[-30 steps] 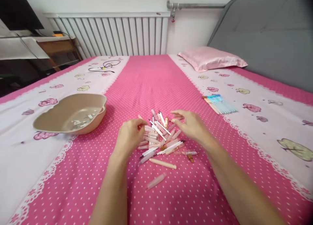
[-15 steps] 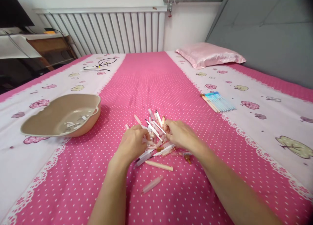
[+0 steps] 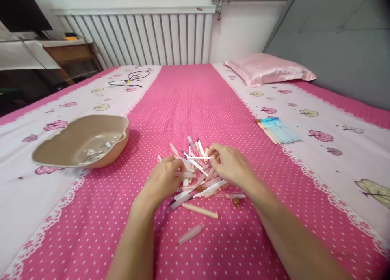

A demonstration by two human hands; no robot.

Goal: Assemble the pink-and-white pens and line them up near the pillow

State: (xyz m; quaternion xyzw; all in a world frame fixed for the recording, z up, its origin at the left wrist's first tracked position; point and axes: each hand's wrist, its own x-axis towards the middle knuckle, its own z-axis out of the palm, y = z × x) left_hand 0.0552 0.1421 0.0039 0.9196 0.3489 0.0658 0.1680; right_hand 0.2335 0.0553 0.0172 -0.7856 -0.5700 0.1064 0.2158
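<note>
We log our right hand (image 3: 232, 166) pinching a thin white stick (image 3: 198, 157), our left hand (image 3: 163, 178) curled, grip unclear, on the pen pile (image 3: 203, 183), pink bedspread (image 3: 195, 101).

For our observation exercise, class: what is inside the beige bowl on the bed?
Small white bits lie scattered on the floor of the beige bowl. Its near wall hides the front strip of that floor, so anything there cannot be seen.
</note>
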